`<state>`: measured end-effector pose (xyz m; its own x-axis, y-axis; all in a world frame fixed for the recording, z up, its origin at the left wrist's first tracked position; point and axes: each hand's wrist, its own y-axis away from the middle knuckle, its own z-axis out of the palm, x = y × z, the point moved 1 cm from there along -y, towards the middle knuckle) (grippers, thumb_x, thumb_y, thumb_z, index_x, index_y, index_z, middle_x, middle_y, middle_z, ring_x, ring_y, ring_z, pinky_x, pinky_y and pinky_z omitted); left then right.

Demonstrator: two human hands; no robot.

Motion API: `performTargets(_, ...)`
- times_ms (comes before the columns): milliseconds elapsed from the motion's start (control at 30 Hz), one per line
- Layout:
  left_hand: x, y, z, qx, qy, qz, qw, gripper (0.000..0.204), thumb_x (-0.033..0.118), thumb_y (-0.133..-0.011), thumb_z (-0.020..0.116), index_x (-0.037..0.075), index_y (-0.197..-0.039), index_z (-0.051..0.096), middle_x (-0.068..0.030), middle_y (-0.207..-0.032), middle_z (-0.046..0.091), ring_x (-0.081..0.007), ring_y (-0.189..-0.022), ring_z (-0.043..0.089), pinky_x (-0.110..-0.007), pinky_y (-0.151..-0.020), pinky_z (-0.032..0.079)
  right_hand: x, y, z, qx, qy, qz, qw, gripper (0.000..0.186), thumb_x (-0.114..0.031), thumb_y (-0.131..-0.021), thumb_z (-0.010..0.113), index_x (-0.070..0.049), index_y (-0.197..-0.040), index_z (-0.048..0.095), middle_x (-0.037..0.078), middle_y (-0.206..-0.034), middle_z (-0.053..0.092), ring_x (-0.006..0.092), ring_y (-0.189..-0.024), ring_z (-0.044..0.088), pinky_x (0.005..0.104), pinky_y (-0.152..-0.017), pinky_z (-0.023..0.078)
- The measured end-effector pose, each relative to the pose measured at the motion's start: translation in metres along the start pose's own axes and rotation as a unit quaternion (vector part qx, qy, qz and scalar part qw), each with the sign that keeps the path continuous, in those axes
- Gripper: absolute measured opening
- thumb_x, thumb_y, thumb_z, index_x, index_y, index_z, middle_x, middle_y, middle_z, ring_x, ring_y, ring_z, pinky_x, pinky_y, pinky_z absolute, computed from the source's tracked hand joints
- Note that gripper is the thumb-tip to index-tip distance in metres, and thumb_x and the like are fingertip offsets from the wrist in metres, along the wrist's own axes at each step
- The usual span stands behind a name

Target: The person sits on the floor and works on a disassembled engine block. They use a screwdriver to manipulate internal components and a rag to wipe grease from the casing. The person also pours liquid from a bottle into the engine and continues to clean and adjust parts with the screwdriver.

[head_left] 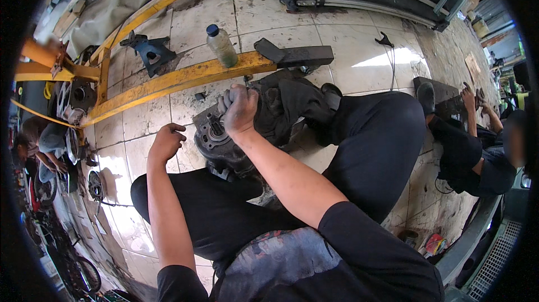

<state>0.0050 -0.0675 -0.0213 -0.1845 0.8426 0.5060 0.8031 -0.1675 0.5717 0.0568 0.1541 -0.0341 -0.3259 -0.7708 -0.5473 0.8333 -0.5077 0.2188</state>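
A dirty grey metal gearbox-like housing (222,153) lies on the floor between my legs, a short splined shaft (214,126) standing up from its round flange. My right hand (241,110) is closed just above and beside that shaft, over the housing's far edge; whatever its fingers grip is hidden. Left of the housing, my left hand (167,143) hovers apart from it, fingers loosely bent, index finger and thumb apart, nothing seen in it. A dark, greasy cloth (306,100) drapes over the housing's right part.
A yellow steel frame leg (168,90) runs across beyond the housing, with a capped plastic bottle (222,46) beside it. A blue jack stand (150,52) stands farther left. Another person (471,150) sits at the right; one more (48,145) works at the far left. A round metal part (96,185) lies on the tiles.
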Motion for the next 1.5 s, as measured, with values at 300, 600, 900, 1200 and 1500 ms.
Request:
performTargets(300, 0.001, -0.004, 0.005, -0.003, 0.016, -0.017, 1.0, 0.034, 0.001, -0.087, 0.056, -0.006, -0.118, 0.067, -0.0153, -0.091, 0.074, -0.0184, -0.071, 0.064, -0.032, -0.068, 0.051, 0.003, 0.0, 0.001, 0.047, -0.015, 0.03, 0.998, 0.033, -0.024, -0.097, 0.054, -0.011, -0.07, 0.038, -0.001, -0.061, 0.033, 0.0132, -0.049, 0.03, 0.0316, -0.046, 0.029)
performTargets(600, -0.001, -0.009, 0.007, -0.017, 0.005, -0.015, 1.0, 0.034, 0.002, -0.087, 0.055, -0.006, -0.118, 0.067, -0.0164, -0.091, 0.074, -0.0184, -0.072, 0.065, -0.033, -0.069, 0.052, 0.013, 0.001, -0.007, -0.01, -0.035, 0.046, 0.998, 0.026, -0.023, -0.098, 0.056, -0.01, -0.079, 0.044, 0.0, -0.064, 0.036, 0.013, -0.053, 0.036, 0.0313, -0.047, 0.032)
performTargets(900, 0.006, -0.006, 0.01, -0.02, 0.002, -0.01, 1.0, 0.037, 0.005, -0.087, 0.053, -0.004, -0.12, 0.067, -0.0176, -0.095, 0.075, -0.0197, -0.073, 0.065, -0.033, -0.07, 0.053, 0.011, -0.024, 0.0, 0.053, -0.02, 0.026, 0.998, 0.036, -0.026, -0.098, 0.056, -0.013, -0.07, 0.036, -0.004, -0.062, 0.033, 0.0096, -0.05, 0.031, 0.0279, -0.046, 0.029)
performTargets(1200, 0.016, -0.014, 0.011, -0.024, 0.011, 0.007, 1.0, 0.038, 0.005, -0.088, 0.054, -0.002, -0.122, 0.068, -0.0171, -0.095, 0.075, -0.0207, -0.074, 0.066, -0.034, -0.07, 0.053, 0.022, -0.042, 0.003, 0.034, 0.041, -0.021, 0.998, 0.032, -0.023, -0.096, 0.055, -0.014, -0.071, 0.037, -0.004, -0.064, 0.035, 0.0091, -0.053, 0.033, 0.0282, -0.048, 0.03)
performTargets(1500, 0.013, -0.023, 0.011, -0.004, -0.022, 0.052, 0.998, 0.031, 0.006, -0.084, 0.061, -0.001, -0.113, 0.073, -0.024, -0.1, 0.074, -0.0327, -0.098, 0.072, -0.039, -0.086, 0.054, 0.006, -0.005, 0.01, 0.033, 0.085, -0.041, 0.995, 0.039, -0.024, -0.096, 0.052, -0.014, -0.064, 0.033, -0.004, -0.056, 0.028, 0.0112, -0.044, 0.029, 0.0321, -0.044, 0.029)
